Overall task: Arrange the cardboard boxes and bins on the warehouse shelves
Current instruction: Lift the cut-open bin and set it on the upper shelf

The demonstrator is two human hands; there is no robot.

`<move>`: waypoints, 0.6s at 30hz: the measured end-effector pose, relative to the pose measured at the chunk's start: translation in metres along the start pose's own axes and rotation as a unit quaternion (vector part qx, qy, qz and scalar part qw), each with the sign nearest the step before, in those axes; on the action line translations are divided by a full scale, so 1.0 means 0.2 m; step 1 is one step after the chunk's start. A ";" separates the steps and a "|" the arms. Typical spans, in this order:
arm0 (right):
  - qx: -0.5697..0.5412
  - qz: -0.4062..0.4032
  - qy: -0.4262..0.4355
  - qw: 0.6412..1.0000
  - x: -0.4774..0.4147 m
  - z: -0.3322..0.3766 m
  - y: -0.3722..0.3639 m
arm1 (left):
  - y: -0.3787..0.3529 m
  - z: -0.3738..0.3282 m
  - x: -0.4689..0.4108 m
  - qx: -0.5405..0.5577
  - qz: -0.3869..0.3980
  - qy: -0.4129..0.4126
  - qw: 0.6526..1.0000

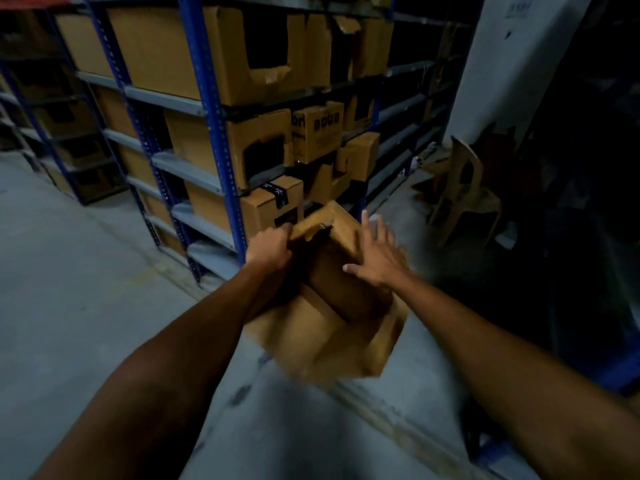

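Your left hand [272, 249] curls around the torn top edge of an open cardboard box [332, 327] and grips it. Your right hand [379, 258] lies flat on the far flap, fingers straight and spread. The box tilts above the concrete floor [86, 289], just in front of the blue metal rack [214, 126]. Its inside is dark; only folded brown flaps show. The shelves hold cardboard bins [166, 50] with ragged cut-out fronts, a small box [318, 133] whose black print is too blurred to read, and a black-taped box [263, 206].
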State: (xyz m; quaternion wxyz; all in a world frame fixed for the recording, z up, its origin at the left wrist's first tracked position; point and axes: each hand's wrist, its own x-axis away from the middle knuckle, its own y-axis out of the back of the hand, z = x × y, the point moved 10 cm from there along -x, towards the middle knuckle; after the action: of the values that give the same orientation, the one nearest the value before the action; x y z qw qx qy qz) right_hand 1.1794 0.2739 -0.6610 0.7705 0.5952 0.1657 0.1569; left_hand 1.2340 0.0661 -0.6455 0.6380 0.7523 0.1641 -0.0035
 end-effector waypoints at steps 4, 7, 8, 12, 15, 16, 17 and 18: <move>0.005 0.031 0.065 0.997 -0.08 0.12 -0.10 | -0.07 -0.16 -0.07 -0.063 0.046 -0.101 0.992; -0.003 0.071 0.087 0.994 -0.15 0.11 -0.20 | -0.13 -0.25 -0.14 -0.103 0.063 -0.142 0.982; -0.014 0.092 0.089 0.992 -0.18 0.08 -0.26 | -0.15 -0.29 -0.16 -0.107 0.063 -0.152 0.981; -0.088 0.164 0.068 0.980 -0.27 -0.06 -0.42 | -0.24 -0.42 -0.27 -0.145 0.086 -0.177 0.970; -0.132 0.155 0.065 0.977 -0.34 -0.15 -0.45 | -0.31 -0.47 -0.37 -0.136 0.103 -0.170 0.971; -0.136 0.145 0.055 0.978 -0.37 -0.19 -0.45 | -0.34 -0.49 -0.40 -0.125 0.104 -0.164 0.973; -0.126 0.126 0.044 0.983 -0.39 -0.22 -0.43 | -0.36 -0.50 -0.43 -0.116 0.103 -0.156 0.976; -0.101 0.102 0.029 0.989 -0.42 -0.25 -0.42 | -0.39 -0.51 -0.46 -0.110 0.097 -0.149 0.978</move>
State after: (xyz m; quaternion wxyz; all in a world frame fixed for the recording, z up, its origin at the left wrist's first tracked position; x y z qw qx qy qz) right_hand 1.0855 0.2600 -0.7485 0.8013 0.5235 0.1098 0.2681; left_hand 1.1062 0.1514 -0.6811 0.7316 0.6808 -0.0074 -0.0359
